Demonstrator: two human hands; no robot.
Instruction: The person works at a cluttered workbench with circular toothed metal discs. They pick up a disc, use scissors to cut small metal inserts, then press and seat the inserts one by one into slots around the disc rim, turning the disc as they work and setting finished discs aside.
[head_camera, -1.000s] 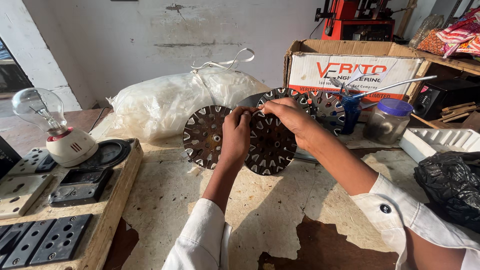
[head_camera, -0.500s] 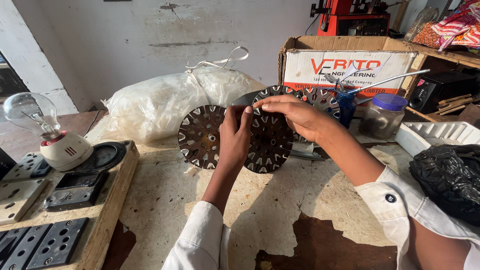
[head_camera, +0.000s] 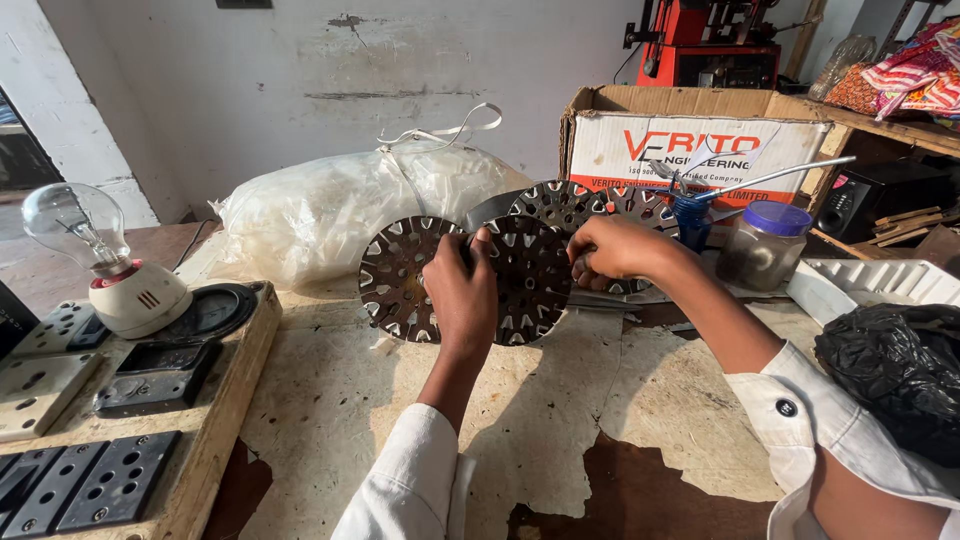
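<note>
Left hand (head_camera: 462, 290): fingers curled closed over the front of an upright slotted metal disc (head_camera: 525, 280), gripping it where it overlapped a second slotted disc (head_camera: 395, 278) just to its left, both standing on edge on the worn tabletop (head_camera: 340, 400). Right hand (head_camera: 612, 250): fingers bent and pinched on the right rim of the same disc, in front of further slotted discs (head_camera: 590, 205) leaning behind. Adjacent: tied white plastic bag (head_camera: 330, 210), cardboard box (head_camera: 700, 140), blue-lidded jar (head_camera: 765, 245), bulb on a switch board (head_camera: 80, 235).
</note>
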